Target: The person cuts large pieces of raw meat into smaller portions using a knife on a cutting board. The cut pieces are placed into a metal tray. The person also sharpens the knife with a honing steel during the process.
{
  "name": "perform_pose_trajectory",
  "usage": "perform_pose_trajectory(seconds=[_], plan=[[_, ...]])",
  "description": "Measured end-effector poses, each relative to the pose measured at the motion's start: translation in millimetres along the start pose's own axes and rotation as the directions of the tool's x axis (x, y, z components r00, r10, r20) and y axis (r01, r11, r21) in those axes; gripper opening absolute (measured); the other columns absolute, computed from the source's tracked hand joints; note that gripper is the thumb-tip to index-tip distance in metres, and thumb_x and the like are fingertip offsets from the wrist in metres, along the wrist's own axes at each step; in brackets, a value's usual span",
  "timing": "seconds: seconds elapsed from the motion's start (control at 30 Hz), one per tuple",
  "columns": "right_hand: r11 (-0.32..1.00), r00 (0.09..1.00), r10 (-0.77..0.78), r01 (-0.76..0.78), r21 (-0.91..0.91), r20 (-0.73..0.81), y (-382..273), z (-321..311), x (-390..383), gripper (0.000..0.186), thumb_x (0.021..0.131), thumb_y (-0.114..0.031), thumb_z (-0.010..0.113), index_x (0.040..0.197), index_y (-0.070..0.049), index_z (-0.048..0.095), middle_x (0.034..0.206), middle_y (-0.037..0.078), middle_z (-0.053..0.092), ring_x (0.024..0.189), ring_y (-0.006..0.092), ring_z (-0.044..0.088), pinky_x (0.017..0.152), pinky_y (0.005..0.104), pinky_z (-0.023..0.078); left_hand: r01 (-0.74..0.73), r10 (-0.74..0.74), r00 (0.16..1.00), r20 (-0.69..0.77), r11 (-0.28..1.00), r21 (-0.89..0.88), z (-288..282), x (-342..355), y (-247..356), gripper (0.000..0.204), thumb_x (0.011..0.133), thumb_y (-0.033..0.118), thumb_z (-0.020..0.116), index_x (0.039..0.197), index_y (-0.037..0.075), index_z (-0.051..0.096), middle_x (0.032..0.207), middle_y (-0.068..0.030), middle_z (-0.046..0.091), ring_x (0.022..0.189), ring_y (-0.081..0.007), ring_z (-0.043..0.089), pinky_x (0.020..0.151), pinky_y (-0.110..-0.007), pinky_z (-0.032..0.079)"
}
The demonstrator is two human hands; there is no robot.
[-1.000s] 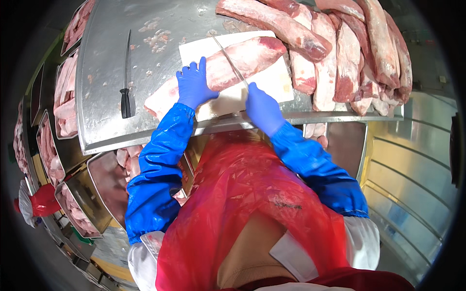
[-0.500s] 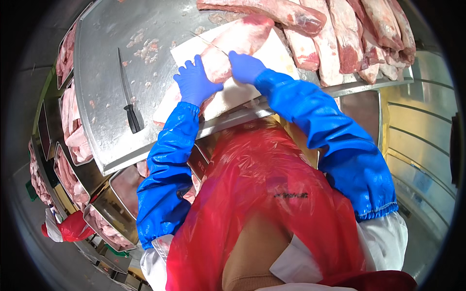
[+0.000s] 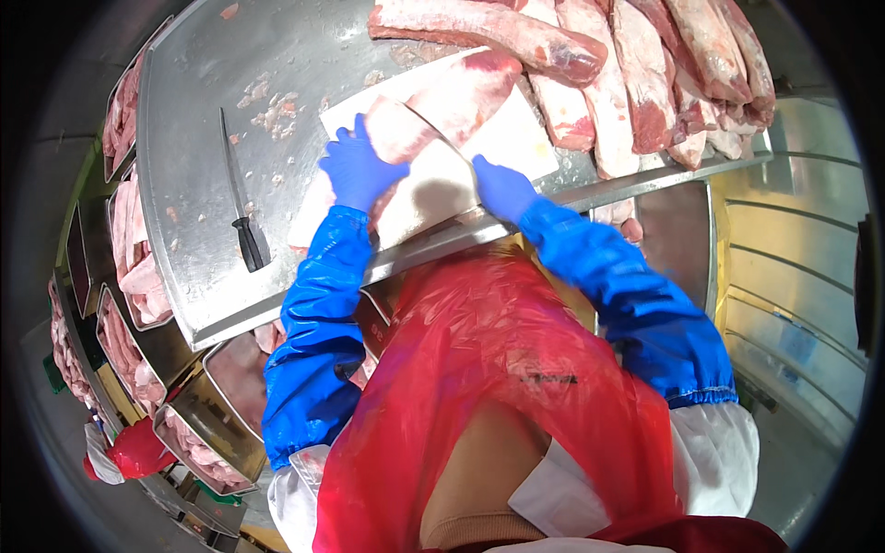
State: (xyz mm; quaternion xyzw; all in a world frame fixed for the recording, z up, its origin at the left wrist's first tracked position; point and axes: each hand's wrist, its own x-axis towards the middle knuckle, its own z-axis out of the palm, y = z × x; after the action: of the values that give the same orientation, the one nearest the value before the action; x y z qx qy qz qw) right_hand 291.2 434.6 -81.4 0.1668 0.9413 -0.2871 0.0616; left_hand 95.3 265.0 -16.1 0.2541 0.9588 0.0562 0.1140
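A pale pink slab of meat (image 3: 466, 92) lies across a white cutting board (image 3: 429, 198) on the metal table. My right hand (image 3: 504, 187), in a blue glove, is closed round a knife at the board's near right edge. Its thin blade (image 3: 441, 132) points up and left across the meat; the handle is hidden in my fist. At the left, my gloved left hand (image 3: 359, 170) rests on the meat's near left part with its fingers spread. A second knife (image 3: 247, 241) with a black handle lies on the table farther left.
Long cuts of meat (image 3: 645, 83) are piled at the far right of the metal table (image 3: 189, 166). Small scraps (image 3: 275, 112) lie behind the left hand. Metal trays of meat (image 3: 138, 249) stand along the left, with a person in red (image 3: 138, 447) beyond them.
My right hand has drawn the knife down and toward me to the right, its blade now lower across the meat. The left hand has shifted slightly left and stays on the meat.
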Motion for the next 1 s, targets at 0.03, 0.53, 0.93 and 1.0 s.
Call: perform_pose_trajectory(seconds=[0.03, 0.53, 0.93, 1.0], plan=[[0.992, 0.978, 0.123, -0.117, -0.047, 0.169, -6.6, -17.2, -22.7, 0.021, 0.094, -0.017, 0.047, 0.112, -0.006, 0.049, 0.093, 0.025, 0.066, 0.088, 0.0443, 0.063, 0.076, 0.0545, 0.048, 0.043, -0.044, 0.998, -0.041, 0.999, -0.021, 2.3, 10.2, -13.0, 0.121, 0.057, 0.054, 0.084, 0.150, 0.006, 0.025, 0.141, -0.0259, 0.041, 0.128, -0.0429, 0.044, 0.103, -0.064, 0.033], [0.444, 0.945, 0.327, -0.135, 0.886, -0.020, 104.6, -90.8, 1.9, 0.046, 0.098, -0.019, 0.055, 0.140, -0.003, 0.044, 0.107, 0.006, 0.061, 0.091, 0.0135, 0.060, 0.073, 0.0281, 0.054, -0.076, 0.521, 0.788, 0.329, 0.612, -0.787, 35.2, 83.6, 140.8, 0.067, 0.088, 0.045, 0.068, 0.134, -0.002, 0.053, 0.115, -0.0115, 0.064, 0.109, -0.0178, 0.058, 0.096, -0.031, 0.046], [0.470, 0.723, -0.485, -0.259, 0.844, 0.492, -130.5, -10.2, -5.8, 0.038, 0.095, -0.020, 0.059, 0.126, 0.001, 0.054, 0.100, 0.006, 0.064, 0.093, 0.0130, 0.058, 0.084, 0.0305, 0.048, 0.110, -0.288, 0.942, 0.171, -0.216, -0.970, 19.2, -254.6, -82.2, 0.075, 0.082, 0.020, 0.069, 0.147, 0.002, 0.035, 0.144, -0.0101, 0.045, 0.133, -0.0228, 0.042, 0.114, -0.035, 0.030], [0.412, 0.674, -0.607, -0.187, 0.892, 0.421, -186.4, 19.9, -6.9, 0.030, 0.094, -0.019, 0.059, 0.116, 0.000, 0.056, 0.096, 0.006, 0.062, 0.088, 0.0129, 0.057, 0.081, 0.0299, 0.049, 0.186, -0.405, 0.867, 0.291, -0.277, -0.943, 26.2, -333.2, -164.8, 0.075, 0.082, 0.023, 0.067, 0.146, 0.002, 0.036, 0.141, -0.0117, 0.049, 0.131, -0.0253, 0.046, 0.113, -0.036, 0.033]])
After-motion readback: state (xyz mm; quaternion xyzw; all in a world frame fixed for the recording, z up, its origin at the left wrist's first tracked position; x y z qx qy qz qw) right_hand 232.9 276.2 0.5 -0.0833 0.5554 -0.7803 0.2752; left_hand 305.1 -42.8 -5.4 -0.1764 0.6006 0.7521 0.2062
